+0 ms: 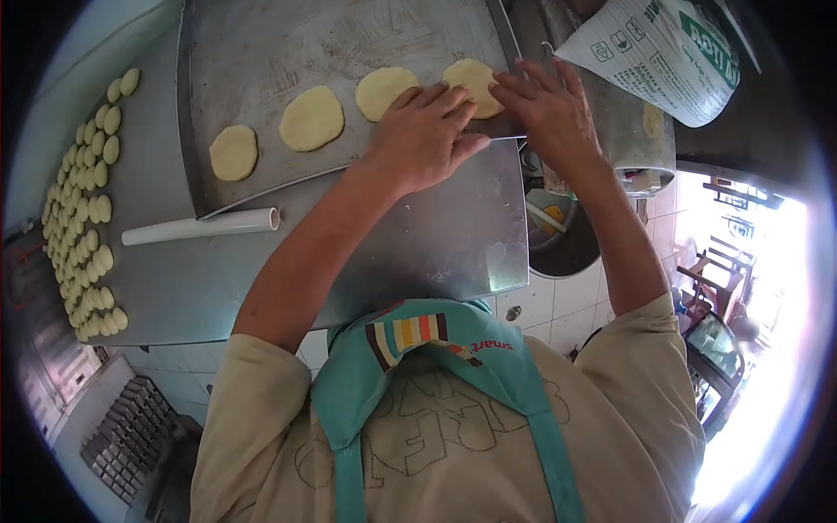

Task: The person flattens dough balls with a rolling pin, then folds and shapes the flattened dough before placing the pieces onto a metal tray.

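Observation:
Four flattened rounds would be too exact, so I note several pale dough discs lying in a row on a large metal baking tray (261,52). The rightmost dough disc (471,83) lies between my hands at the tray's near right corner. My left hand (418,139) is open, its stretched fingertips at that disc's left edge and partly over the neighbouring dough disc (384,91). On the other side, my right hand (554,113) is open too, fingers spread, fingertips at the disc's right edge. Further left lie a third dough disc (311,118) and a smaller one (234,153).
A white plastic pipe (200,227) lies on the steel table (392,244) in front of the tray. Many small dough balls (83,209) line the table's left side. A printed sack (663,57) stands at right, above a metal bowl (567,240).

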`<action>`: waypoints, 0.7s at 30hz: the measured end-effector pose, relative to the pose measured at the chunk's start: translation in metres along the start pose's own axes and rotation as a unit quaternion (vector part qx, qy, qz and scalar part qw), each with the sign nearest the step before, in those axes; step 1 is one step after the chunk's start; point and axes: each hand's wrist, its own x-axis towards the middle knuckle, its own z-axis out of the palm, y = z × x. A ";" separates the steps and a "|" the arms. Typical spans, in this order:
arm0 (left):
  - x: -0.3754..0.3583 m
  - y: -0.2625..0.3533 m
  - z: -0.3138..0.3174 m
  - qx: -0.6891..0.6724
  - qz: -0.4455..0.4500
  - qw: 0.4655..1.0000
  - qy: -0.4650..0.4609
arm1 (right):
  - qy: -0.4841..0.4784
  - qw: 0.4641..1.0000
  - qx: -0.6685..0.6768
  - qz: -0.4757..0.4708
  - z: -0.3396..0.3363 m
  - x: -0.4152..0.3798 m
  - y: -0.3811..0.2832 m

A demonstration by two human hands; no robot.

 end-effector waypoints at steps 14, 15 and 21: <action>-0.001 0.011 0.007 -0.005 -0.002 0.999 -0.035 | -0.023 0.999 0.008 0.033 0.010 0.007 -0.001; -0.001 0.012 0.009 0.008 0.006 1.000 -0.011 | -0.025 0.999 -0.024 0.030 0.019 0.013 0.001; -0.022 0.008 -0.011 -0.065 0.003 0.997 0.048 | -0.024 0.997 -0.049 0.050 0.023 0.028 -0.005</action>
